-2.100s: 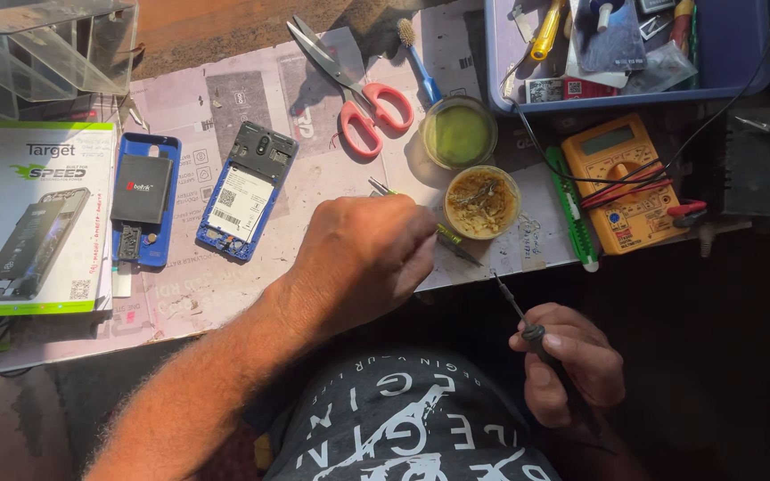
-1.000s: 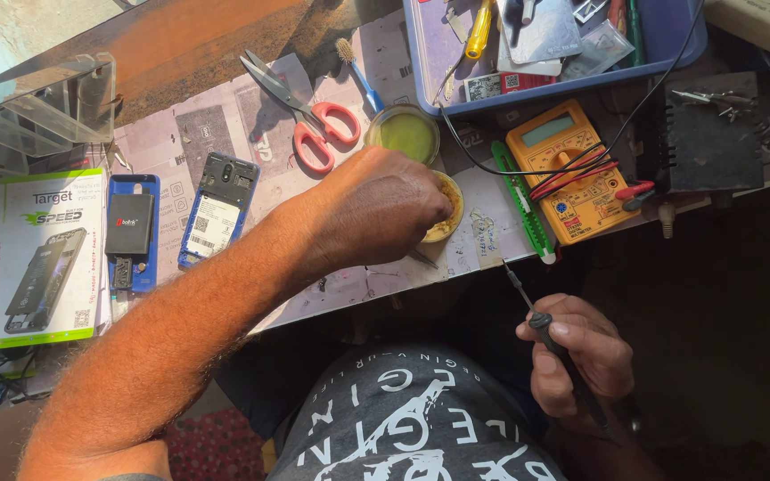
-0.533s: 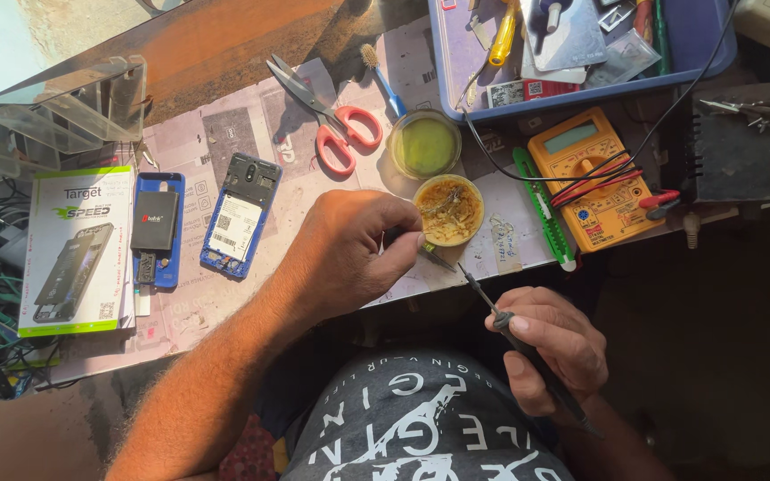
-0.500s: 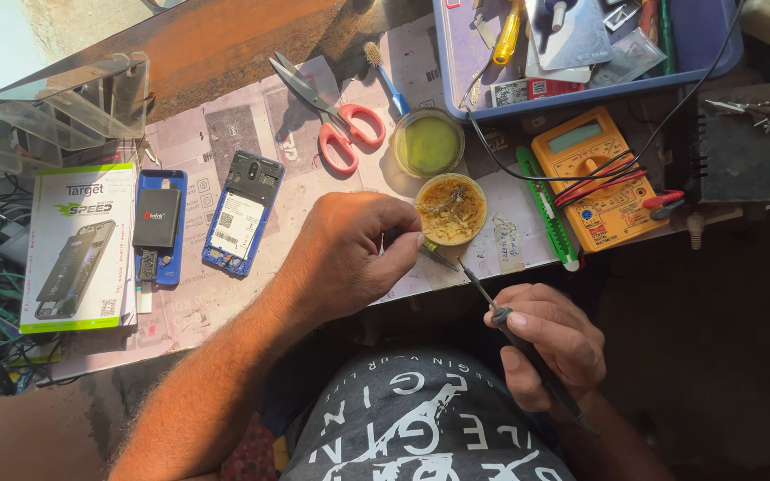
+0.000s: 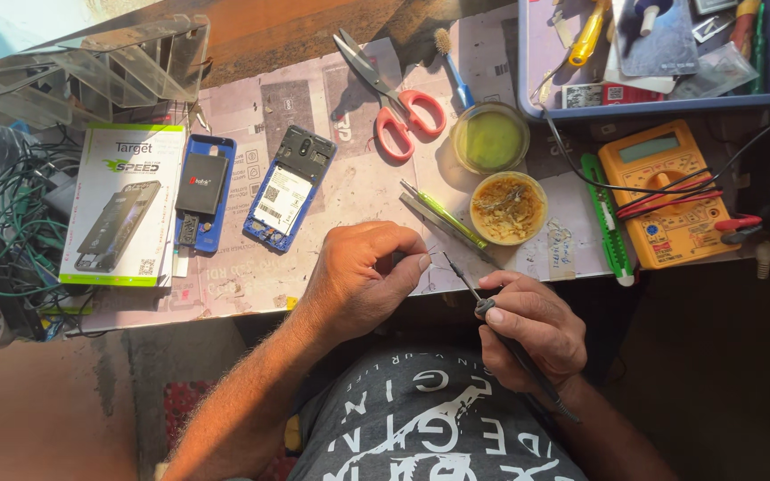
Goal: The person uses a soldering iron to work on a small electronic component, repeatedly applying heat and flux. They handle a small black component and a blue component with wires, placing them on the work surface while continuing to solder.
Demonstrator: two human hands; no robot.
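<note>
The left hand rests at the near edge of the table, with its fingers curled closed and thumb and forefinger pinched together. What it pinches is too small to make out; only thin wires seem to stick out near the fingertips. The right hand is below the table edge, over the lap, with its fingers wrapped around a soldering iron held like a pen. The thin tip of the iron points up and left, toward the pinch of the left hand, and ends just beside it. The lower end of the handle goes behind the wrist and is partly hidden.

Just behind the two hands lie green tweezers and a round tin of flux, both near the fingers. Further back stand a green round dish and red scissors. To the left lies an opened blue phone, then a second blue phone with a battery on it, then a white phone box. On the right is a yellow multimeter with red and black leads. A blue tray at the top right is cut off by the frame, and its content is hard to tell.

A tangle of green cables fills the left edge. Between the phones and the tin is a bare strip of table, free for the hands.
</note>
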